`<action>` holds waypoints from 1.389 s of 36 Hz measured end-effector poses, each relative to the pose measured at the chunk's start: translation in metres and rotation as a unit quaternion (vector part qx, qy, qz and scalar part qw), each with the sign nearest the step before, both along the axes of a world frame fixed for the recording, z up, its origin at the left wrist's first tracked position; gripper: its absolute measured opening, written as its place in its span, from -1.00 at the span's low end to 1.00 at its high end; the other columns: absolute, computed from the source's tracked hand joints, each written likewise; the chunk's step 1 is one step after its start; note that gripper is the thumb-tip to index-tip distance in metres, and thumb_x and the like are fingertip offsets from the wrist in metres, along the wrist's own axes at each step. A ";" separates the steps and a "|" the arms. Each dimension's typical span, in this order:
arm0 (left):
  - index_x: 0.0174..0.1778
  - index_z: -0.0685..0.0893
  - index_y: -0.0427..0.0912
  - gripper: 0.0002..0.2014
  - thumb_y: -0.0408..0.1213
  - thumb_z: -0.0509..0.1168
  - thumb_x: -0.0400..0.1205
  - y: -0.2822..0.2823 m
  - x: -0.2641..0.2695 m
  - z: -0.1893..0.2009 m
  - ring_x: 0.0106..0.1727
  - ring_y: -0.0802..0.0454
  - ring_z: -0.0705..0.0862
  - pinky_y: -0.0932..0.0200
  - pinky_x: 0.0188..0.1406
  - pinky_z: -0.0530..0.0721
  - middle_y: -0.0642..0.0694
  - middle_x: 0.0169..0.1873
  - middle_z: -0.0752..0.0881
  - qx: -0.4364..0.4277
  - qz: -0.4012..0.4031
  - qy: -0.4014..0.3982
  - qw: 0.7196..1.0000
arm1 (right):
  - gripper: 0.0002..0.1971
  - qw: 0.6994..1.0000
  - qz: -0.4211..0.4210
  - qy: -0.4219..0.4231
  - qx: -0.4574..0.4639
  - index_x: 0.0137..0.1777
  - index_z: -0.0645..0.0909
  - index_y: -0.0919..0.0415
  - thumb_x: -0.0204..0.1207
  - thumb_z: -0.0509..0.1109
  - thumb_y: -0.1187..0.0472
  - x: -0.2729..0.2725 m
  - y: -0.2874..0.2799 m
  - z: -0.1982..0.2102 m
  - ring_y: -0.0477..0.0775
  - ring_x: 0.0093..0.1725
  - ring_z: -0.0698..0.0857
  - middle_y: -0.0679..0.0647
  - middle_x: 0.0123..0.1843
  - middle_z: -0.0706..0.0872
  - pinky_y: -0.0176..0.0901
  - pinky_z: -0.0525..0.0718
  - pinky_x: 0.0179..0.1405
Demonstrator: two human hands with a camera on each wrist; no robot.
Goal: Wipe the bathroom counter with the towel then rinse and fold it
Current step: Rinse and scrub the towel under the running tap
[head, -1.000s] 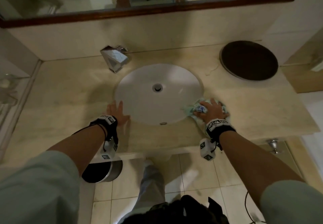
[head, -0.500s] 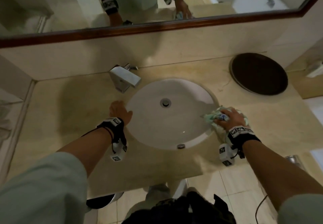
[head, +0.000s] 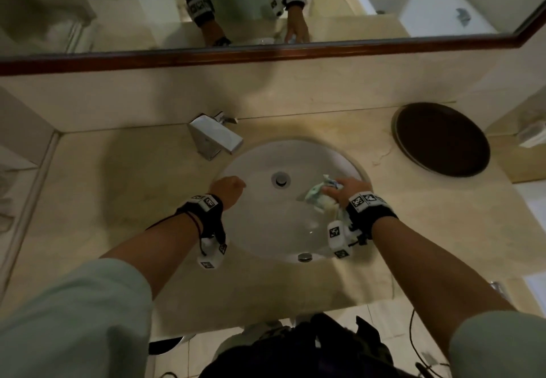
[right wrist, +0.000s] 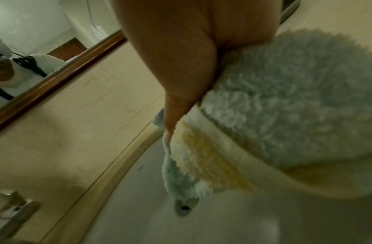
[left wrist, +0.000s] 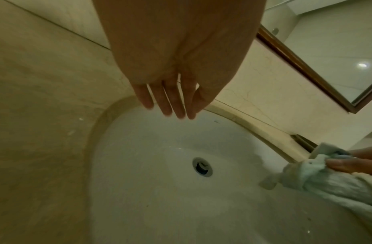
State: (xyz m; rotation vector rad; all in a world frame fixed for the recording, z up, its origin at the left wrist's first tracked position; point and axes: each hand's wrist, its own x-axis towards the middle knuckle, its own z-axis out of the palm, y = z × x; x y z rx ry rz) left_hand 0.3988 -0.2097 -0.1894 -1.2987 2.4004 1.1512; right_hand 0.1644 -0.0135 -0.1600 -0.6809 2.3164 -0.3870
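A bunched pale green and cream towel [head: 316,195] hangs over the right half of the white sink basin [head: 266,224]. My right hand [head: 339,190] grips it from above; in the right wrist view the thumb presses into the fluffy towel [right wrist: 285,118]. My left hand [head: 232,185] hovers over the basin's left rim, holding nothing, with straight fingers [left wrist: 167,102] pointing down. The towel [left wrist: 306,175] shows at the right of the left wrist view. The beige stone counter [head: 118,188] surrounds the basin.
A chrome faucet [head: 215,138] stands at the basin's back left. The drain [head: 280,179] sits mid-basin. A dark round tray [head: 440,140] lies on the counter's back right. A wood-framed mirror [head: 266,52] runs above the backsplash.
My right hand carried the towel from the counter beside the sink's right rim into the basin. My left hand lifted off the counter and moved over the basin's left rim.
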 end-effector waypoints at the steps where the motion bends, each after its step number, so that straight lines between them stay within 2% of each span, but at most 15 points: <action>1: 0.33 0.60 -0.25 -0.71 -0.32 0.15 0.73 0.003 -0.004 0.004 0.41 -0.20 0.50 0.04 0.41 0.43 -0.23 0.41 0.54 0.033 0.000 0.002 0.999 | -0.53 1.000 0.009 -0.014 -0.010 0.33 0.64 0.16 0.52 0.43 -0.10 0.002 -0.005 0.000 0.21 0.16 0.68 0.21 0.22 0.73 -0.19 0.49 -0.05; 6: 0.60 0.29 -0.09 -0.44 -0.23 0.29 0.68 0.021 -0.025 0.024 0.52 -0.14 0.39 0.05 0.37 0.43 -0.12 0.58 0.32 0.182 0.008 0.038 0.983 | -0.52 0.993 0.103 -0.035 -0.056 0.34 0.57 0.25 0.61 0.30 -0.10 0.020 -0.031 0.009 0.27 0.19 0.64 0.24 0.22 0.67 -0.03 0.52 0.08; 9: 0.69 -0.05 0.01 -0.17 -0.30 0.35 0.63 0.033 -0.037 0.033 0.64 -0.09 0.16 0.01 0.50 0.29 -0.04 0.66 0.04 0.251 0.006 0.065 0.966 | -0.65 0.984 0.140 -0.053 -0.095 0.09 0.61 0.22 0.61 0.32 -0.09 0.031 -0.048 0.011 0.22 -0.02 0.67 0.18 -0.03 0.70 -0.05 0.51 -0.09; 11: 0.68 -0.11 0.03 -0.10 -0.37 0.37 0.61 0.038 -0.042 0.033 0.65 -0.09 0.14 0.00 0.51 0.27 -0.04 0.66 0.03 0.282 0.042 0.087 0.954 | -0.74 0.978 0.167 -0.066 -0.106 -0.04 0.54 0.13 0.60 0.33 -0.07 0.034 -0.059 0.010 0.13 -0.16 0.60 0.10 -0.16 0.63 -0.11 0.46 -0.15; 16: 0.49 0.43 -0.12 -0.41 -0.12 0.44 0.56 0.031 -0.037 0.029 0.40 -0.16 0.49 -0.02 0.35 0.48 -0.14 0.42 0.50 0.167 0.034 0.059 0.984 | -0.79 0.963 0.224 -0.091 -0.115 -0.11 0.48 0.10 0.62 0.33 -0.02 0.037 -0.075 0.009 0.12 -0.15 0.55 0.08 -0.17 0.56 -0.11 0.45 -0.15; 19: 0.35 0.56 -0.14 -0.48 0.05 0.40 0.55 0.025 -0.026 0.029 0.19 -0.14 0.59 0.04 0.13 0.52 -0.11 0.21 0.60 0.097 0.003 0.025 0.995 | -0.78 0.960 0.241 -0.107 -0.096 -0.23 0.42 0.02 0.62 0.34 0.04 0.039 -0.081 0.007 0.08 -0.18 0.50 -0.02 -0.26 0.50 -0.12 0.44 -0.23; 22: 0.23 0.64 -0.15 -0.57 0.06 0.38 0.57 0.023 -0.014 0.031 0.05 -0.10 0.59 0.11 -0.01 0.47 -0.11 0.05 0.64 0.051 0.015 0.044 0.998 | -0.87 0.952 0.273 -0.115 -0.076 -0.10 0.53 0.12 0.62 0.35 0.09 0.041 -0.091 0.002 0.11 -0.09 0.57 0.08 -0.13 0.60 -0.12 0.47 -0.10; 25: 0.24 0.68 -0.12 -0.58 0.04 0.40 0.56 0.022 -0.005 0.034 0.18 -0.12 0.61 0.10 0.14 0.48 -0.12 0.18 0.68 0.006 0.024 0.044 0.999 | -0.78 0.952 0.279 -0.111 -0.060 0.13 0.68 0.23 0.63 0.33 0.12 0.040 -0.101 -0.004 0.20 0.07 0.65 0.18 0.06 0.70 -0.07 0.55 0.03; 28: 0.25 0.69 -0.18 -0.62 -0.09 0.43 0.56 0.021 0.004 0.035 0.32 -0.17 0.54 0.11 0.29 0.41 -0.18 0.29 0.62 -0.053 0.032 0.022 0.998 | -0.79 0.960 0.247 -0.110 -0.074 0.09 0.70 0.24 0.62 0.35 0.12 0.039 -0.115 -0.002 0.18 0.03 0.67 0.18 0.03 0.72 -0.05 0.61 0.03; 32: 0.18 0.72 -0.10 -0.63 0.00 0.44 0.53 0.009 0.020 0.036 0.24 -0.22 0.60 0.04 0.24 0.50 -0.21 0.18 0.66 -0.083 0.113 0.024 0.990 | -0.92 0.962 0.213 -0.107 -0.131 -0.01 0.66 0.19 0.62 0.33 0.26 0.041 -0.148 0.013 0.25 0.10 0.69 0.24 0.08 0.74 0.21 0.64 0.23; 34: 0.19 0.71 -0.14 -0.60 0.00 0.45 0.52 0.003 0.024 0.042 0.23 -0.20 0.61 0.08 0.22 0.50 -0.18 0.19 0.69 -0.084 0.149 0.038 0.985 | -0.84 0.955 0.199 -0.127 -0.179 0.06 0.66 0.27 0.64 0.24 0.35 0.048 -0.164 0.028 0.18 0.04 0.66 0.23 0.03 0.72 0.06 0.70 0.03; 37: 0.27 0.67 -0.15 -0.56 0.00 0.43 0.54 -0.003 0.026 0.048 0.31 -0.16 0.59 0.09 0.32 0.47 -0.15 0.27 0.67 -0.076 0.152 0.030 0.985 | -0.72 0.950 0.175 -0.136 -0.219 0.25 0.64 0.38 0.69 0.17 0.30 0.061 -0.186 0.050 0.09 0.03 0.63 0.29 0.16 0.73 -0.28 0.53 -0.25; 41: 0.28 0.67 -0.14 -0.57 -0.03 0.43 0.55 -0.003 0.027 0.048 0.31 -0.14 0.59 0.07 0.36 0.49 -0.13 0.28 0.66 -0.054 0.129 0.012 0.990 | -0.67 0.941 0.141 -0.208 -0.227 0.33 0.58 0.41 0.71 0.11 0.29 0.073 -0.204 0.066 0.11 0.04 0.62 0.25 0.18 0.69 -0.12 0.51 0.01; 44: 0.26 0.68 -0.12 -0.60 -0.02 0.42 0.55 -0.003 0.029 0.047 0.30 -0.11 0.61 0.10 0.33 0.51 -0.10 0.28 0.67 -0.057 0.121 0.001 0.991 | -0.75 0.930 0.113 -0.285 -0.205 0.18 0.61 0.32 0.71 0.11 0.29 0.080 -0.212 0.072 0.08 -0.11 0.61 0.13 -0.02 0.66 -0.12 0.55 -0.08; 50: 0.23 0.69 -0.12 -0.62 -0.06 0.45 0.54 -0.009 0.031 0.045 0.28 -0.08 0.61 0.19 0.24 0.48 -0.07 0.27 0.68 -0.050 0.119 -0.008 0.992 | -0.88 0.942 0.127 -0.258 -0.176 0.12 0.54 0.13 0.67 0.22 0.15 0.075 -0.224 0.060 0.08 -0.05 0.63 0.11 0.01 0.63 0.07 0.59 0.19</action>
